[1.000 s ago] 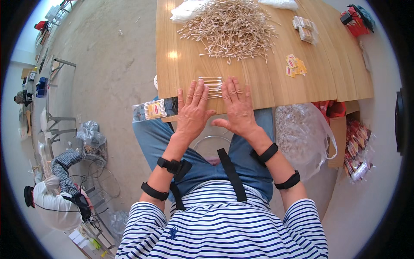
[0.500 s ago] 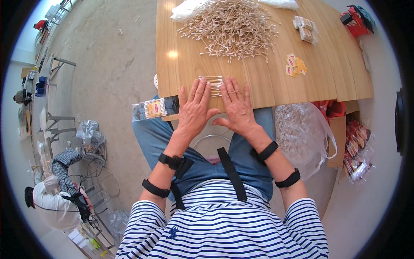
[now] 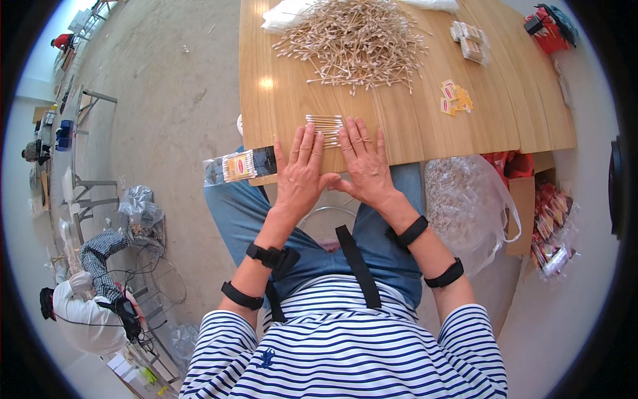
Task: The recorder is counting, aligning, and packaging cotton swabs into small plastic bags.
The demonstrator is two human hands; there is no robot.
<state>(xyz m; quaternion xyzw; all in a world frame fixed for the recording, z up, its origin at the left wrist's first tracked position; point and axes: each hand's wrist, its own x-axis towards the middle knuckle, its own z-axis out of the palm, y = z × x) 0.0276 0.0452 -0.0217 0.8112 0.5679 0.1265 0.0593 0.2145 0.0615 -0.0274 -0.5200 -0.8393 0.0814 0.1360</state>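
A small row of cotton swabs (image 3: 324, 122) lies side by side near the table's front edge, partly covered by my fingers. My left hand (image 3: 299, 166) is laid flat with fingers stretched out, its fingertips at the row's left end. Opposite it, my right hand (image 3: 366, 165) is flat too, fingers extended, touching the right end. Both thumbs point inward and their tips meet. Left of my left hand, a clear bag of cotton swabs with a yellow-and-red card (image 3: 239, 166) sits at the table corner. A big loose heap of cotton swabs (image 3: 359, 46) is farther back.
Small yellow-and-white cards (image 3: 456, 98) lie to the right on the wooden table (image 3: 399, 126), with packed swab bundles (image 3: 470, 42) beyond. A large clear bag (image 3: 465, 206) of swabs stands right of my legs, beside a cardboard box (image 3: 523, 219). A co-worker (image 3: 86, 312) is at far left.
My left hand has shifted slightly right and toward me, uncovering more of the swab row. My thumbs, apart before, now touch.
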